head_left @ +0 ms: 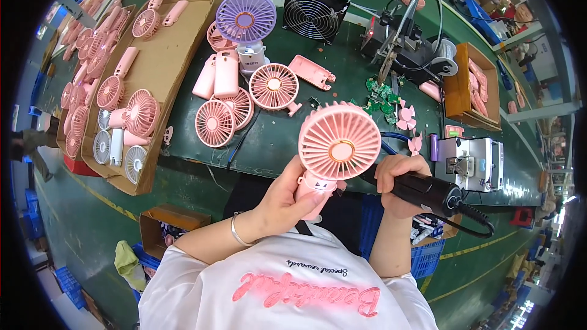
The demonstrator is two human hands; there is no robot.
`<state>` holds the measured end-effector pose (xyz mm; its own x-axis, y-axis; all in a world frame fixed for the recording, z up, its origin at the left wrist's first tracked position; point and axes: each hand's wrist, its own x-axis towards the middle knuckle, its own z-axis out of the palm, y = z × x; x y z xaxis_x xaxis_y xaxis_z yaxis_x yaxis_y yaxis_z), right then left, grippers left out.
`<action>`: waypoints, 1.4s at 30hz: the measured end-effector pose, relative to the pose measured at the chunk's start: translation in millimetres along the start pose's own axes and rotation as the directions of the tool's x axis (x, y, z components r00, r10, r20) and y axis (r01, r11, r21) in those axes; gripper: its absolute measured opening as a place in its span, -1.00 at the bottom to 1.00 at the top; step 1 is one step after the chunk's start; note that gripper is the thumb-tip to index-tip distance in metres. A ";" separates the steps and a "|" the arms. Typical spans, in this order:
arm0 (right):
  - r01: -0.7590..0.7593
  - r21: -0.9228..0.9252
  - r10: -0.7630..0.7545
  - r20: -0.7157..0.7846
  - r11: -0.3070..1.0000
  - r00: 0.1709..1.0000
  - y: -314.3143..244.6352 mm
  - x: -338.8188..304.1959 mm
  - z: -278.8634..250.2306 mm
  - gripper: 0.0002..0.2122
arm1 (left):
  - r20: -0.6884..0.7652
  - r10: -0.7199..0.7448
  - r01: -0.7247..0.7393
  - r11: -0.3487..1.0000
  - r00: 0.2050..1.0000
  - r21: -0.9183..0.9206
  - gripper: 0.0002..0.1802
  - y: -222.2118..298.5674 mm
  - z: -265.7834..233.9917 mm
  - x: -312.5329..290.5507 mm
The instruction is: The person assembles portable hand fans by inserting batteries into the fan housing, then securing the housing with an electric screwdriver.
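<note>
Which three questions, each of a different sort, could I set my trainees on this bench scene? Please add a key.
1. Which hand grips the black corded tool?
2. True or false: in the picture, the purple-headed fan is left of the square black fan.
3. Fill the gap: the left hand holds a pink ____.

Key: 1. The right hand. 2. True. 3. Handheld fan.

Pink fan (340, 151), tilted, black corded tool (423, 192), sideways
</note>
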<state>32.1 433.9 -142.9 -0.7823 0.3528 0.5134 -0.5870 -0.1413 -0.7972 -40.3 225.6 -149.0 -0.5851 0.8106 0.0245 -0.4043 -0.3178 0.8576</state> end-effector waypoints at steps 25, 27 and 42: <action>-0.064 -0.184 0.066 0.007 0.981 0.998 -4.3 -4.1 11.6 -0.39 | 0.295 -0.292 0.385 0.327 0.910 -0.863 -0.42 11.8 -0.6 3.8; -0.096 -0.216 0.099 0.007 0.972 0.995 -5.5 -5.2 13.2 -0.40 | 0.212 -0.321 0.346 0.452 0.923 -0.823 -0.40 13.0 1.5 1.9; 0.010 -0.204 -0.012 -0.010 0.979 1.000 -1.0 -9.2 12.1 -0.33 | -0.003 0.140 -0.137 0.971 0.990 0.194 -0.21 3.4 7.7 -2.9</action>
<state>37.3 419.6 -143.0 -0.7728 0.3636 0.5202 -0.5400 0.0538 -0.8399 -34.6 226.0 -142.2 -0.6380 0.7567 0.1427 -0.1765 -0.3240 0.9294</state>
